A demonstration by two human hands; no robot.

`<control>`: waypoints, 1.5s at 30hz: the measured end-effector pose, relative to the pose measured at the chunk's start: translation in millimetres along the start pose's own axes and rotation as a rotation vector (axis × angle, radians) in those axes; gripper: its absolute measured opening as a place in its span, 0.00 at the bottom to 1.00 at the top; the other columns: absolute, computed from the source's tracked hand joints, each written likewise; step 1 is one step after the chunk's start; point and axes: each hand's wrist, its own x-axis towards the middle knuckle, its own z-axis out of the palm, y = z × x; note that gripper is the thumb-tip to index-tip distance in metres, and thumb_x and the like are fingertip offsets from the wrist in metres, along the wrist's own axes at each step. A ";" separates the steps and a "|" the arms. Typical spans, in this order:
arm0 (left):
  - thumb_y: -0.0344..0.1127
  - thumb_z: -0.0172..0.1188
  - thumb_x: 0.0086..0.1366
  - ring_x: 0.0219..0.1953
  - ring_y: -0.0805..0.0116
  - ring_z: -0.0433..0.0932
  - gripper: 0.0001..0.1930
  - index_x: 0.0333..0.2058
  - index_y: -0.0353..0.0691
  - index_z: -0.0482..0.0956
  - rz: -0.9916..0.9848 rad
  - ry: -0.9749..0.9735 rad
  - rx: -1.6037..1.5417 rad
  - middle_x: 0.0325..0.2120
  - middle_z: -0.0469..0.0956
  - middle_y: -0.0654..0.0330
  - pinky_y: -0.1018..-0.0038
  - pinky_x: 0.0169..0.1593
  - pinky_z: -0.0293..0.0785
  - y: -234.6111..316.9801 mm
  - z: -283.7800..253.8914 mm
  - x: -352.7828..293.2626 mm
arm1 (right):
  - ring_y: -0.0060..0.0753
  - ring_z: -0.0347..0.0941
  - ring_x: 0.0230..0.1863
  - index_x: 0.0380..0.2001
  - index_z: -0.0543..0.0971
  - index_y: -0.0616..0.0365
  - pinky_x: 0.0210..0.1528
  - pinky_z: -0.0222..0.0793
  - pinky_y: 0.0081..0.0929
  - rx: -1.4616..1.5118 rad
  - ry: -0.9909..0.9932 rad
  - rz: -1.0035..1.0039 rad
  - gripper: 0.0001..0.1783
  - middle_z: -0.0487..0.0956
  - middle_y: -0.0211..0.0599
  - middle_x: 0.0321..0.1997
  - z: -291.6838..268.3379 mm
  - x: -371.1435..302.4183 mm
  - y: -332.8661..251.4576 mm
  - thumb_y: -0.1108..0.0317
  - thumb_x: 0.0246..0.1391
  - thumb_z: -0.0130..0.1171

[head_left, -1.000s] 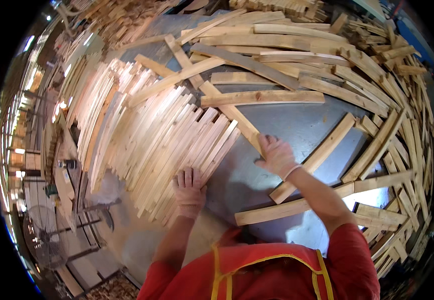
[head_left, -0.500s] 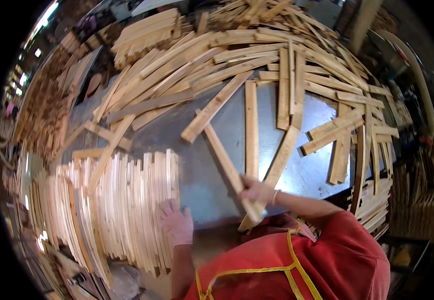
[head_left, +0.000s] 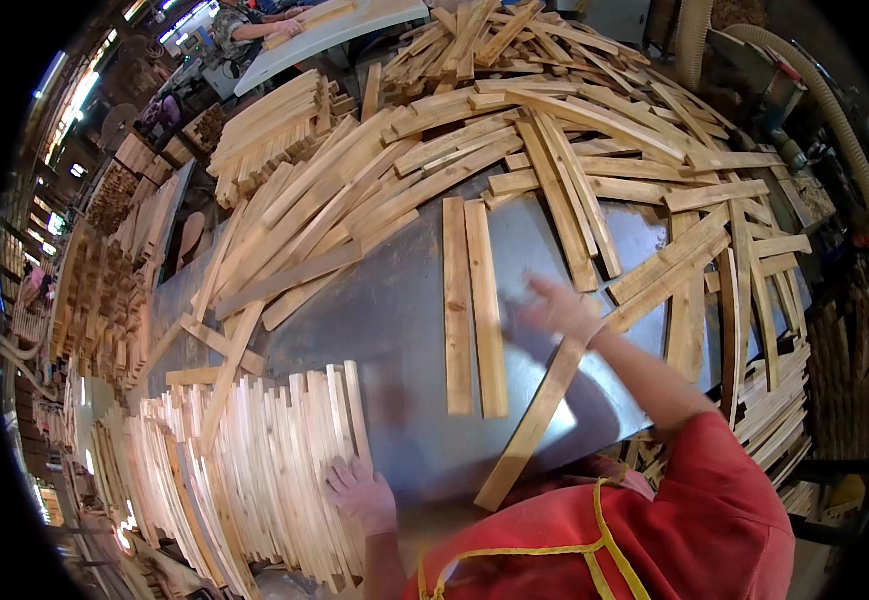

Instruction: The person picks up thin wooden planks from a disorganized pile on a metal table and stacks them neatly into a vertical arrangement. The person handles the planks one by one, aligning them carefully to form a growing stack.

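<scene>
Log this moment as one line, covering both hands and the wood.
left hand: touching row of pale strips | right hand: blurred, fingers spread, over metal table | left of right hand: two boards side by side

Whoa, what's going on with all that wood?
Someone in a red top is handling wood at a metal table. Their left hand rests against the end of a row of pale strips. Their right hand, blurred, seems empty above the table. Two boards lie side by side nearby, and many loose boards are jumbled farther back.
</scene>
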 end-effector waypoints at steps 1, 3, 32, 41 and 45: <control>0.50 0.62 0.70 0.79 0.50 0.58 0.39 0.75 0.42 0.65 -0.033 0.034 -0.003 0.75 0.63 0.50 0.54 0.80 0.50 3.3 -4.8 2.0 | 0.60 0.79 0.59 0.67 0.76 0.59 0.63 0.75 0.48 -0.192 0.307 -0.026 0.40 0.82 0.58 0.58 -28.5 25.7 38.3 0.47 0.57 0.69; 0.53 0.63 0.70 0.79 0.49 0.56 0.42 0.77 0.42 0.62 -0.033 0.176 0.014 0.76 0.62 0.50 0.52 0.81 0.48 29.0 -9.6 16.3 | 0.65 0.78 0.60 0.70 0.69 0.63 0.63 0.75 0.53 -0.297 0.525 0.200 0.47 0.80 0.63 0.60 -75.8 77.5 95.9 0.46 0.55 0.72; 0.47 0.70 0.61 0.58 0.39 0.82 0.33 0.65 0.46 0.76 0.051 -0.607 -1.053 0.53 0.85 0.43 0.53 0.63 0.76 181.3 -91.5 39.6 | 0.44 0.80 0.54 0.72 0.59 0.64 0.58 0.78 0.37 0.881 -0.214 0.439 0.49 0.82 0.49 0.54 146.4 -93.3 -14.9 0.71 0.51 0.73; 0.55 0.68 0.64 0.68 0.43 0.72 0.40 0.70 0.41 0.70 0.126 -0.201 -0.376 0.67 0.73 0.48 0.51 0.68 0.69 6.2 -64.5 -105.0 | 0.68 0.83 0.52 0.62 0.69 0.72 0.58 0.78 0.50 -0.023 -0.904 0.018 0.41 0.85 0.67 0.48 246.5 -166.3 -145.6 0.47 0.59 0.64; 0.49 0.68 0.61 0.71 0.44 0.67 0.41 0.70 0.39 0.69 0.164 -0.046 -0.280 0.68 0.71 0.49 0.45 0.72 0.61 4.5 -36.9 -91.4 | 0.62 0.82 0.54 0.59 0.73 0.63 0.59 0.76 0.50 0.012 -0.939 -0.281 0.31 0.86 0.58 0.51 261.4 -144.0 -156.5 0.52 0.61 0.62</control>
